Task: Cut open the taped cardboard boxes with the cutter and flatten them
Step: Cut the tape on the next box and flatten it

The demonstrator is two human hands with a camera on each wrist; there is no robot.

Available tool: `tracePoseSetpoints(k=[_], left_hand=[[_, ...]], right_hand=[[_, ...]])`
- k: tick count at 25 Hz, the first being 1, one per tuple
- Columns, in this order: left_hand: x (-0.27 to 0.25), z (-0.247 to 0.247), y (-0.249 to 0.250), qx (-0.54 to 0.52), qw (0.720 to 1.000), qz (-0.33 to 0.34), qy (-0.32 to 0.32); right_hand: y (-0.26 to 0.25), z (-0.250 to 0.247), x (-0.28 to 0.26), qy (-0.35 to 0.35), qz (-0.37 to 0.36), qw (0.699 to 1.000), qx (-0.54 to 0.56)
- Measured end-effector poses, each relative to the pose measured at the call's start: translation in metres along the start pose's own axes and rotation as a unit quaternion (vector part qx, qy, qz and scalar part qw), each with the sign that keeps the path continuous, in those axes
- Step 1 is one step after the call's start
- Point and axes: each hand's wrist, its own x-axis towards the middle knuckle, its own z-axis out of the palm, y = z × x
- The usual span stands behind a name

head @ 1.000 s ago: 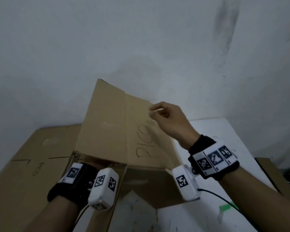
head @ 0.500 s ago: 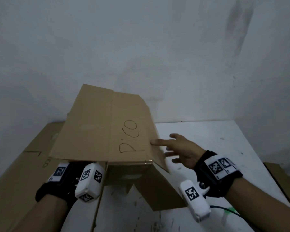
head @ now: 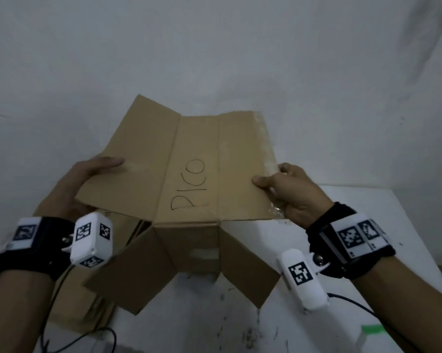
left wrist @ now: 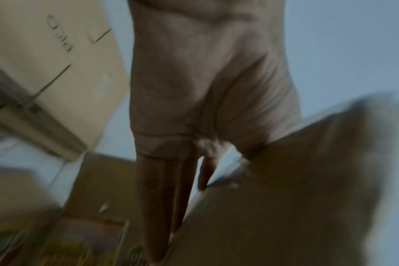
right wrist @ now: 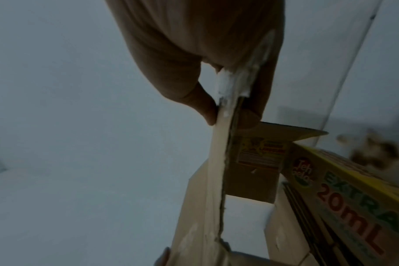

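So I've got the opened cardboard box (head: pixel 189 174) held up in the middle of the head view, spread out wide with "PICO" handwritten on the centre panel. It sits above the white desk (head: pixel 367 212), with its lower flaps hanging down toward the bottom centre of the frame.

My left hand (head: pixel 82 184) is on the box's left panel, thumb lying flat across the top face and the rest of the hand tucked underneath. In the left wrist view the fingers (left wrist: pixel 162 198) look pretty much straight, running along under the cardboard edge, though that picture is blurry so I won't swear to more than that.

My right hand (head: pixel 288 189) has the right edge of the box pinched, thumb on top, fingers curled round behind. The right wrist view shows it nicely: thumb and a finger squeezing the cardboard edge (right wrist: pixel 219 162) between them, with a scrap of clear tape (right wrist: pixel 235 81) bunched up right at the grip. A strip of the same tape runs along that right edge in the head view too.

At the left of the head view, a stack of flattened cardboard (head: pixel 69 296) lies on the desk, partly behind my left wrist. There's a bit of green tape (head: pixel 373 329) on the desk at lower right.
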Motion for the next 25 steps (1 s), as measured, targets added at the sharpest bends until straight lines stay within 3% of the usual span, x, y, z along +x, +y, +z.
tracePoseSetpoints(k=[2, 4, 5, 8, 9, 12, 14, 16, 18, 19, 21, 23, 25], left_hand=[[-0.002, -0.006, 0.013, 0.131, 0.986, -0.008, -0.099], [0.008, -0.007, 0.017, 0.269, 0.959, -0.004, -0.092], [0.019, -0.003, 0.016, 0.345, 0.937, 0.012, -0.049], [0.04, 0.011, 0.009, 0.595, 0.797, 0.101, 0.026], [0.038, 0.019, 0.01, 0.619, 0.775, 0.127, 0.019], [0.02, 0.041, 0.014, 0.594, 0.789, 0.126, -0.094], [0.006, 0.064, 0.004, 0.613, 0.76, 0.119, -0.179], [0.003, 0.084, -0.024, 0.641, 0.724, 0.14, -0.212], [0.007, 0.096, -0.064, 0.638, 0.729, 0.171, -0.177], [0.008, 0.1, -0.083, 0.626, 0.741, 0.193, -0.149], [0.009, 0.098, -0.114, 0.6, 0.751, 0.257, -0.099], [0.013, 0.092, -0.127, 0.56, 0.775, 0.287, -0.062], [0.017, 0.086, -0.128, 0.511, 0.813, 0.275, -0.04]], right_hand=[[-0.005, 0.0, 0.0, 0.003, -0.008, 1.0, -0.004], [-0.002, 0.002, 0.005, 0.014, 0.0, 1.0, -0.007], [0.0, 0.005, 0.007, 0.019, 0.007, 1.0, -0.008], [0.004, 0.018, 0.021, 0.032, 0.012, 0.999, -0.014], [0.001, 0.021, 0.026, 0.035, 0.002, 0.999, -0.016], [-0.011, 0.032, 0.045, 0.04, -0.019, 0.999, -0.015], [-0.013, 0.042, 0.056, 0.036, -0.014, 0.999, -0.006], [-0.009, 0.055, 0.063, 0.025, -0.006, 1.0, 0.007], [0.0, 0.063, 0.067, -0.026, 0.019, 0.999, 0.038], [0.007, 0.062, 0.067, -0.085, 0.036, 0.992, 0.08], [0.027, 0.047, 0.062, -0.165, 0.085, 0.962, 0.199], [0.061, 0.022, 0.066, -0.081, 0.127, 0.954, 0.258], [0.111, -0.004, 0.064, 0.035, 0.174, 0.967, 0.183]])
